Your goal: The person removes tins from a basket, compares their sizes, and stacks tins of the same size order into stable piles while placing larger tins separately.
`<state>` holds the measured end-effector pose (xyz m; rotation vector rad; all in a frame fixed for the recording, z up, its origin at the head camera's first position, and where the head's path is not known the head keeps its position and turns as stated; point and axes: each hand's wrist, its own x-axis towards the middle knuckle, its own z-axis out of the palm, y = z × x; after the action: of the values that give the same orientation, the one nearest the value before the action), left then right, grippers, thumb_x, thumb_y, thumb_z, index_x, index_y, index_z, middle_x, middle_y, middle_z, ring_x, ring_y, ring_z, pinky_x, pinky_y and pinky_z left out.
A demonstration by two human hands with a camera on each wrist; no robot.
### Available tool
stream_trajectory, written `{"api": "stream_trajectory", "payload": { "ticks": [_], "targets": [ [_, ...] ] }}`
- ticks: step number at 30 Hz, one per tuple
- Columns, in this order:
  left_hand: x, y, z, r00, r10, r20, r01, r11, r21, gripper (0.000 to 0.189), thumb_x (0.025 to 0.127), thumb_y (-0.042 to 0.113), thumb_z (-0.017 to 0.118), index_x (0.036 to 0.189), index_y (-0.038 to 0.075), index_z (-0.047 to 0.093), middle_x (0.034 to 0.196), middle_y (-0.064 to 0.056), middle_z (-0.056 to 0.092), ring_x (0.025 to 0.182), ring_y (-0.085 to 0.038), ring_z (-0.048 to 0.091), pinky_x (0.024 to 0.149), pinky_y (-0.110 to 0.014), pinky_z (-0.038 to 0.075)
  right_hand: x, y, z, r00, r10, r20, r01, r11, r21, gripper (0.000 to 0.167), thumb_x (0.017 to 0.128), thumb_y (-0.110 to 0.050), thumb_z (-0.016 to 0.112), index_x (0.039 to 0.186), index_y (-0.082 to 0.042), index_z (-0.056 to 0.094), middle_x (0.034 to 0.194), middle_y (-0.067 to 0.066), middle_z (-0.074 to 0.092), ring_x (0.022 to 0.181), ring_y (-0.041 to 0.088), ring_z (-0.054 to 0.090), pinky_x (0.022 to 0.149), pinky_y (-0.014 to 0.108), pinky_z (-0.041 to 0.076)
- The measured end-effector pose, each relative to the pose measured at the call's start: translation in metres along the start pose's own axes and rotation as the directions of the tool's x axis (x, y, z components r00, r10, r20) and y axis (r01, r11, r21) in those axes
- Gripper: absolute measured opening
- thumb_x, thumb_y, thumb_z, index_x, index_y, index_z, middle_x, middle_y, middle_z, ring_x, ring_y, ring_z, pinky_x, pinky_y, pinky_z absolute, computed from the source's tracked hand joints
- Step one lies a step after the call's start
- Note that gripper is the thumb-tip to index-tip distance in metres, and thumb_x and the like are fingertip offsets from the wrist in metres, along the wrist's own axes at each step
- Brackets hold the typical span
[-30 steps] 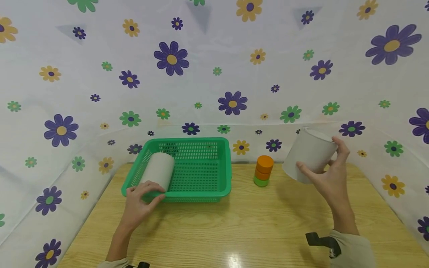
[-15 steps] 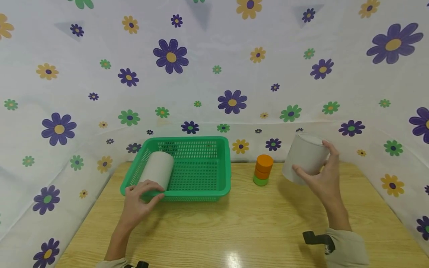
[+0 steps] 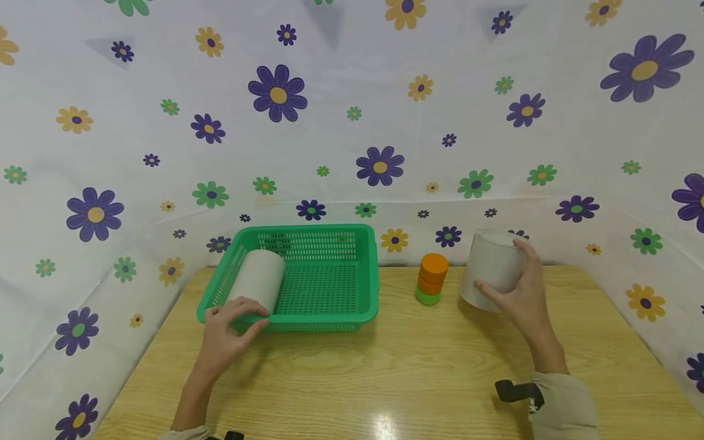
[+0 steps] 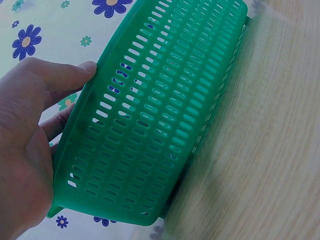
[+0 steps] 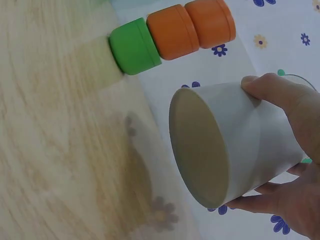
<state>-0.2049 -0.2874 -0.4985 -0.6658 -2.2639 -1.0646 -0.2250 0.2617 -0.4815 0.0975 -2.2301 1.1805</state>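
My left hand [image 3: 228, 333] pinches the front left rim of a green plastic basket [image 3: 324, 318], thumb outside it in the head view. The left wrist view shows the fingers at the upper edge of its slotted wall [image 4: 145, 110]. Inside the basket, at its left, a white cylinder [image 3: 258, 275] lies on its side. On the right, my right hand [image 3: 519, 293] grips a second white cylinder [image 3: 492, 266], which tilts slightly above the table. Its beige lower end [image 5: 200, 150] faces the tabletop in the right wrist view, with a shadow beneath.
Between the basket and the held cylinder stands a stack of small round pieces, two orange [image 3: 433, 275] over one green [image 3: 428, 297]. Everything is on a wooden table [image 3: 330, 385]. A white flower-print cloth [image 3: 330, 134] rises behind its back edge.
My right hand has lowered the white cylinder toward the table, moved it a little left and turned it more upright. The left hand keeps its place on the basket rim.
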Motion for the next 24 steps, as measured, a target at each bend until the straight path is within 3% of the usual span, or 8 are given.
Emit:
{"api": "stream_trajectory", "payload": {
  "ticks": [6, 14, 24],
  "targets": [
    [0.0, 0.001, -0.001, 1.0, -0.002, -0.003, 0.002, 1.0, 0.005, 0.027, 0.079, 0.003, 0.086, 0.095, 0.022, 0.077, 0.1, 0.009, 0.072, 0.101, -0.008, 0.06, 0.085, -0.039, 0.018, -0.001, 0.008, 0.008, 0.999, -0.042, 0.009, 0.042, 0.998, -0.041, 0.109, 0.072, -0.004, 0.091, 0.158, -0.015, 0.024, 0.158, 0.025, 0.025, 0.132, 0.049, 0.035, 0.092, 0.08, 0.037],
    [0.001, 0.0, -0.001, 1.0, 0.008, -0.011, -0.008, 1.0, 0.007, 0.026, 0.079, 0.003, 0.086, 0.095, 0.022, 0.077, 0.1, 0.009, 0.072, 0.101, -0.009, 0.06, 0.084, -0.039, 0.018, -0.002, 0.013, 0.014, 0.999, -0.049, -0.008, 0.048, 0.995, -0.084, 0.109, 0.072, -0.006, 0.091, 0.157, -0.018, 0.023, 0.16, 0.026, 0.02, 0.137, 0.051, 0.031, 0.096, 0.08, 0.034],
    [0.0, 0.0, 0.0, 1.0, 0.015, -0.018, -0.014, 1.0, 0.004, 0.027, 0.079, 0.003, 0.086, 0.094, 0.023, 0.076, 0.099, 0.009, 0.072, 0.099, -0.009, 0.06, 0.083, -0.039, 0.018, -0.009, 0.015, 0.021, 0.997, -0.076, -0.011, 0.073, 0.987, -0.141, 0.112, 0.068, -0.004, 0.093, 0.156, -0.012, 0.025, 0.146, 0.033, 0.031, 0.131, 0.052, 0.036, 0.098, 0.077, 0.034]
  ]
}}
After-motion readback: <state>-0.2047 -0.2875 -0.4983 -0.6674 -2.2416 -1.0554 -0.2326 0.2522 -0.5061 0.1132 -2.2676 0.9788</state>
